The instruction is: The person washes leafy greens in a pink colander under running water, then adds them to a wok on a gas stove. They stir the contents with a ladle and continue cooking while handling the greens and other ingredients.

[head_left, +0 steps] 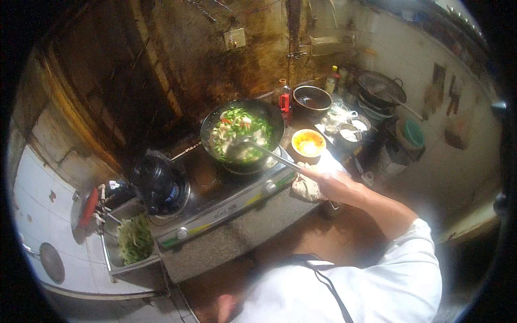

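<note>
My right hand (329,182) grips the handle of a long metal cooking utensil (278,158). Its working end rests among the food in a dark wok (278,121), and I cannot tell whether it is a ladle or a spatula. Chopped green vegetables (254,123) fill the wok, with pale pieces and bits of red among them. The wok sits over the right side of a two-burner gas stove (202,220). Only a small part of my left hand (227,303) shows, low by my white shirt; its fingers are not clear.
Right of the wok are an orange-yellow bowl (297,150), a crumpled cloth (303,189), a dark pot (299,105) and a red-handled bottle (285,103). A black kettle-like vessel (151,171) occupies the left burner. Leafy greens (135,238) lie in the sink (106,250).
</note>
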Motion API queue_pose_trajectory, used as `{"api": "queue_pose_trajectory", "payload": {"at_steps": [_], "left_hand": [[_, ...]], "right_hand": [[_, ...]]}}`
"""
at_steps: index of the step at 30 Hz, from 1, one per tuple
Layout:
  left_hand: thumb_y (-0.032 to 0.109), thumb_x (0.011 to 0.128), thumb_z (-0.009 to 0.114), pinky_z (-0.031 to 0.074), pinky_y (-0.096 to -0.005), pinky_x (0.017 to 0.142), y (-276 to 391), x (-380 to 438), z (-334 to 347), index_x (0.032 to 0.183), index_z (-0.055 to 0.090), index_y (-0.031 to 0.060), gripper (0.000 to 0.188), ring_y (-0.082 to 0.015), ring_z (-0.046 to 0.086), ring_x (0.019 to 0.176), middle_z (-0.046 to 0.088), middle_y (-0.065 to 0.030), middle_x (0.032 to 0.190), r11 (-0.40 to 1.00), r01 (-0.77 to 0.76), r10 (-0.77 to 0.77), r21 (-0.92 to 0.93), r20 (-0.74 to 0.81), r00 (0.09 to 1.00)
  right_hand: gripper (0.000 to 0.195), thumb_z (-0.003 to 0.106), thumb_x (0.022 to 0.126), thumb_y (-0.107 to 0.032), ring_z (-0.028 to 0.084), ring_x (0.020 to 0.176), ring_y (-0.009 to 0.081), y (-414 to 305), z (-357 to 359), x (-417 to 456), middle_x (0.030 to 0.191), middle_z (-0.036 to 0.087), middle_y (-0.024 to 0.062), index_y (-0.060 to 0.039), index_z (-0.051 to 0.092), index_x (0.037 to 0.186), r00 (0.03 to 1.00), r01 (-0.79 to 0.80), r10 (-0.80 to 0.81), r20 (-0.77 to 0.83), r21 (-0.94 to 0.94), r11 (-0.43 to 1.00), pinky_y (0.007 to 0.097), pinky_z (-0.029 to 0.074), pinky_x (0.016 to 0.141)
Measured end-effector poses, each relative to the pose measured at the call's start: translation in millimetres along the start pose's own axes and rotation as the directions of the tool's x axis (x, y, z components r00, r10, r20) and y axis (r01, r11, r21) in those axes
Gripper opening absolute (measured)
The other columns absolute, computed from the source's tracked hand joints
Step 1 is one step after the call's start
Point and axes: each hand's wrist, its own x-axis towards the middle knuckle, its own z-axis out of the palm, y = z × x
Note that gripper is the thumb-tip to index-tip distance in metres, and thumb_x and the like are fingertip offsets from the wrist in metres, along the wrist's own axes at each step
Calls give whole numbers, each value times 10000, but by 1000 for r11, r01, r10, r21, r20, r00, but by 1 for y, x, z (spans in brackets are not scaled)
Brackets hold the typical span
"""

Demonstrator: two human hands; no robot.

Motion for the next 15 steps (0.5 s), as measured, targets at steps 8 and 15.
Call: {"api": "queue_pose_trajectory", "payload": {"at_steps": [8,15], "left_hand": [[319,814,652,524,-522,696,-1,27,22,745,668,45,283,-395,651,769,656,-180,776,976,-94,87,197,42,995],[243,765,712,514,-526,665,2,35,16,717,621,57,213,-388,628,714,625,-163,732,999,34,-34,4,-66,997]], "right_hand": [[723,561,889,-29,706,699,314,5,23,48,829,687,184,-207,384,1568,974,-227,228,10,-44,973,436,587,623],[576,560,946,-83,684,691,279,-13,-1,3,856,690,166,-201,487,1504,998,9,-2,-67,105,994,404,570,620]]}}
